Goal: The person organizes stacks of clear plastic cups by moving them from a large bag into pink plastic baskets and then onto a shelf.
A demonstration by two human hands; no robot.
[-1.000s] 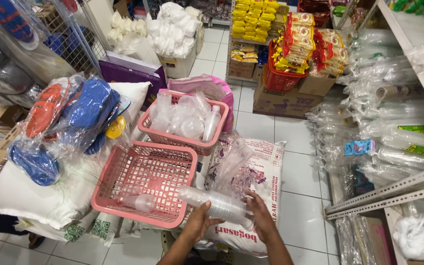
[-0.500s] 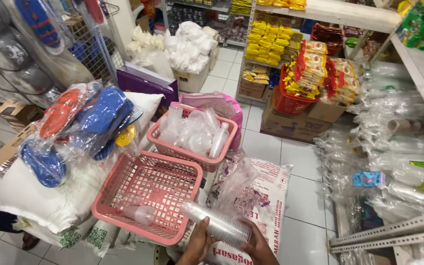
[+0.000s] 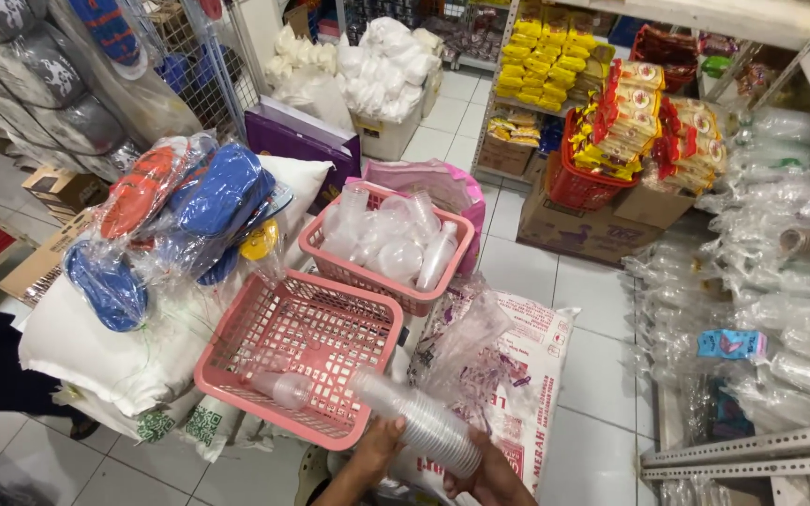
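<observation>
Far left there's a heap of bagged flip-flops [image 3: 175,220], blue, orange and a bit of yellow, all wrapped in clear plastic and piled on top of fat white sacks [image 3: 114,351]. Next over is the near pink basket [image 3: 302,361], mostly bare mesh, with one small clear cup [image 3: 278,387] lying on its side at the front edge. Behind it a second pink basket [image 3: 388,253] sits packed with clear plastic cups and lids. Down at the bottom, the left hand [image 3: 379,442] is curled around the underside of a sleeve of stacked clear cups [image 3: 416,420], and the right hand [image 3: 485,473] grips the lower end of that same sleeve, so both are clamped on it. The sleeve lies tilted, its upper end poking over the front right corner of the near basket, its lower end down by the printed white sack [image 3: 527,375] on the tiled floor. Crumpled clear plastic [image 3: 461,342] rests on that sack. Further right there's a red basket [image 3: 578,183] stuffed with yellow snack packets on a cardboard box [image 3: 578,225], and then metal shelving [image 3: 761,445] loaded with more bagged cups.
</observation>
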